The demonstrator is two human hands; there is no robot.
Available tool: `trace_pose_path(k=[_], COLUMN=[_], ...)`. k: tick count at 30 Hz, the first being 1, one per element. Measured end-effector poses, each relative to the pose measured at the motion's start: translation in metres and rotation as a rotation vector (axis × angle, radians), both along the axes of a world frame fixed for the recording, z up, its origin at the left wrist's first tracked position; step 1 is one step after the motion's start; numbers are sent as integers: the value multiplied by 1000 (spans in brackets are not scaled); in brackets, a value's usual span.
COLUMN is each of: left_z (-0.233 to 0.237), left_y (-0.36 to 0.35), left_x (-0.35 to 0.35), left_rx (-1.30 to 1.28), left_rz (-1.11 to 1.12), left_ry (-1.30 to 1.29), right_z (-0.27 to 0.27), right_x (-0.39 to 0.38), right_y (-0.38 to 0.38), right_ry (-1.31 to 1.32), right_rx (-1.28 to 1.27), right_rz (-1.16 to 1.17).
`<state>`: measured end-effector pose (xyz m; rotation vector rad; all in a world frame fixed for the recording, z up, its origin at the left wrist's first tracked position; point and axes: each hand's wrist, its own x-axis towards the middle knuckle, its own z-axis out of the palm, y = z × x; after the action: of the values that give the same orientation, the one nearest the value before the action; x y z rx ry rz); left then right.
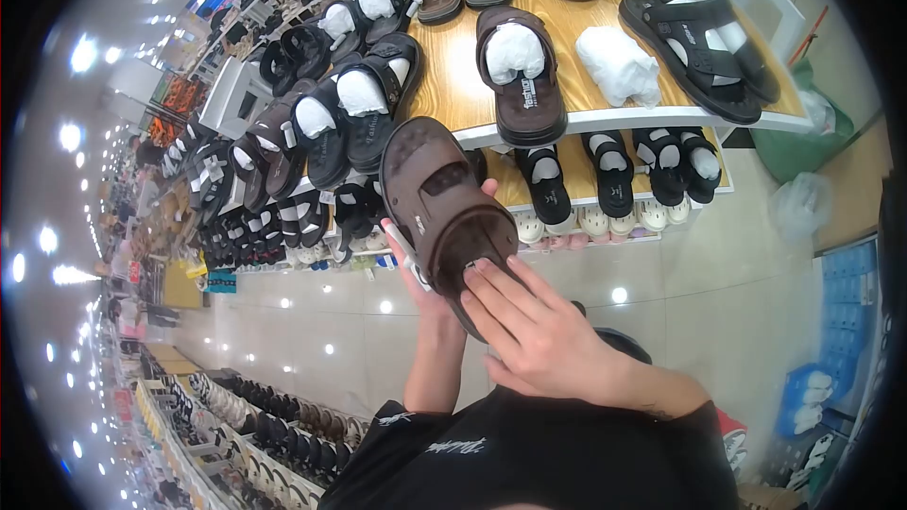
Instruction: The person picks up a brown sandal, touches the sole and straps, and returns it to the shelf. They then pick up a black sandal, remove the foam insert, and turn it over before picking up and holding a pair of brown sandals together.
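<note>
A brown sandal [439,184] with wide straps is held up in front of my chest, toe pointing away. My left hand [413,269] supports it from below, with fingertips showing at its far right edge; most of that hand is hidden by the shoe. Across the insole near the heel lies my right hand [534,326], its fingers stretched out and flat. Beyond, on the wooden shelf, stands a similar brown sandal [531,113] stuffed with white paper. A loose wad of white paper [617,66] sits beside it.
Black sandals [694,52] stand at the right of the wooden shelf [586,14], whose white front edge is close. More sandals [548,187] fill the lower shelf. Racks of shoes [274,416] line the lower left. A green bag [803,127] is at the right.
</note>
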<state>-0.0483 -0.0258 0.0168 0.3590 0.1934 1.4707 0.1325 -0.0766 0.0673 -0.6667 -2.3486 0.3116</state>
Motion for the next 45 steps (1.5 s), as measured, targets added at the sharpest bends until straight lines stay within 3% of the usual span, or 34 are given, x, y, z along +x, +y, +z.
trace_pose_path(k=[1, 2, 4, 7, 9, 10, 11, 13, 16, 23, 26, 34, 41, 43, 45], left_z=[0, 2, 11, 22, 21, 9, 4, 0, 1, 20, 7, 9, 15, 18, 30], left_y=[2, 1, 3, 0, -11, -14, -17, -23, -17, -11, -13, -21, -17, -15, -18], left_x=[-2, -4, -3, 6, 13, 14, 12, 8, 6, 18, 14, 19, 17, 19, 32], left_rx=[35, 10, -1, -54, -23, -261, -261, -229, -158, -94, -72, -316, -243, 33, 15], left_rz=[-42, -5, 18, 67, -93, 155, 153, -18, -99, -117, -174, -5, 38, -214, -223], left_ry=[-69, 40, 39, 93, 42, 129, 128, 44, -47, -268, -184, 94, 207, 113, -14], right_z=[0, -2, -7, -15, -15, -15, -18, -26, -20, -15, -14, -2, -3, -1, 3], right_x=[0, 1, 6, 5, 4, 5, 4, -1, -2, 10, 10, 9, 12, 9, 8], right_y=[0, -2, -6, -4, 2, 5, 5, 4, 6, 2, 0, 3, -1, 0, 3], right_ry=[39, 41, -63, 27, 36, 40, 39, 86, 200, 232, 251, 195, 56, 41, 36], right_rx=[0, -4, 212, 170, 202, 241, 241, 287, 251, 328, 296, 197, 202, 246, 232], right_rz=[28, 32, -56, -63, -70, -73, -75, -99, -89, -107, -111, -132, -182, -205, -228])
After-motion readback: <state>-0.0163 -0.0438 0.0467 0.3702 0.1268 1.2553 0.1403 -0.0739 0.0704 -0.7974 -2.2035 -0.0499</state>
